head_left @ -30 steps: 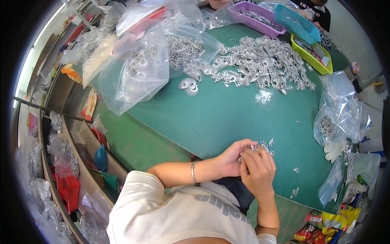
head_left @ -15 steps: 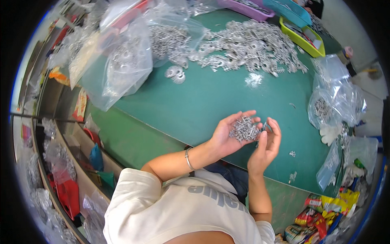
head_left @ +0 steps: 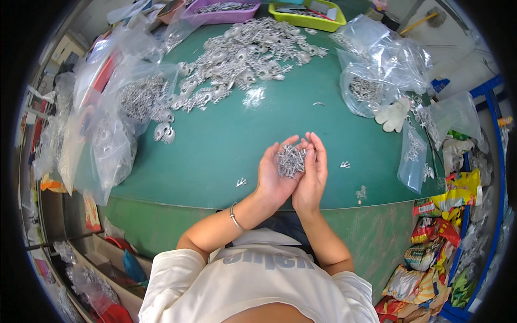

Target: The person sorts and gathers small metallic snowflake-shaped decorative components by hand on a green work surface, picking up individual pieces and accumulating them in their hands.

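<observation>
My left hand (head_left: 273, 175) and my right hand (head_left: 312, 172) are cupped side by side, palms up, above the near edge of the green table (head_left: 215, 145). Together they cradle a small heap of silver metal parts (head_left: 290, 160). A bracelet circles my left wrist. A big spread of the same silver parts (head_left: 242, 59) lies at the far side of the table. A few loose parts (head_left: 241, 182) rest on the table near my hands.
Clear plastic bags of parts (head_left: 124, 107) pile up at the left, more bags (head_left: 371, 81) and a white glove (head_left: 392, 114) at the right. Purple (head_left: 215, 13) and yellow-green trays (head_left: 307, 16) stand at the far edge. Colourful packets (head_left: 436, 237) sit low at the right.
My hands rose from the table edge and turned palms up, now cupped together with the gathered parts in them. The view has swung toward the right.
</observation>
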{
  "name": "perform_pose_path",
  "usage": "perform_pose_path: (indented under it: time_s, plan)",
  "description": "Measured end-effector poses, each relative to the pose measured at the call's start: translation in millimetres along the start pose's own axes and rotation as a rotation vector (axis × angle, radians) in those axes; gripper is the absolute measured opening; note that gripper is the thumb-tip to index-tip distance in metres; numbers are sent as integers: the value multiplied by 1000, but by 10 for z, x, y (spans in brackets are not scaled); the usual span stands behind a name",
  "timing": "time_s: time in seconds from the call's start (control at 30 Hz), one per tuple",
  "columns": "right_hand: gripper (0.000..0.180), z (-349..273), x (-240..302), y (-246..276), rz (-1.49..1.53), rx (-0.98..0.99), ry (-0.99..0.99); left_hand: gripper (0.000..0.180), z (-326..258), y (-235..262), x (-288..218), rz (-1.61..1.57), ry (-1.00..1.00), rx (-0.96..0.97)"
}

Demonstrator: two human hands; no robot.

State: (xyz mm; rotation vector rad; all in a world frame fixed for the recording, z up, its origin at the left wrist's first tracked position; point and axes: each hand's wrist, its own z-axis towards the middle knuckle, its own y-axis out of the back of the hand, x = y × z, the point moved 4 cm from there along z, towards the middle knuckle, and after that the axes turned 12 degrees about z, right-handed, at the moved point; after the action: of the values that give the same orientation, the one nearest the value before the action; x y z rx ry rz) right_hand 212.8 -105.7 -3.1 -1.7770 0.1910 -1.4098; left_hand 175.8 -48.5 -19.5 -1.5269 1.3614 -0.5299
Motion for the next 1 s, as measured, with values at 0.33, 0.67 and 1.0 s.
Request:
perform_pose_path:
  time_s: [0.33,0.67,1.0]
  plan:
    - [41,218,650,593,-434,-39,349,39,991,-908,238,170,107,8]
    - [77,1818,1271,885,-1231,-226,696,25,2300,-1741,359,456,-159,147]
    - [10,2413,1540,1004,-1650,-145,702,65,2498,-1932,109,1114,-545,224]
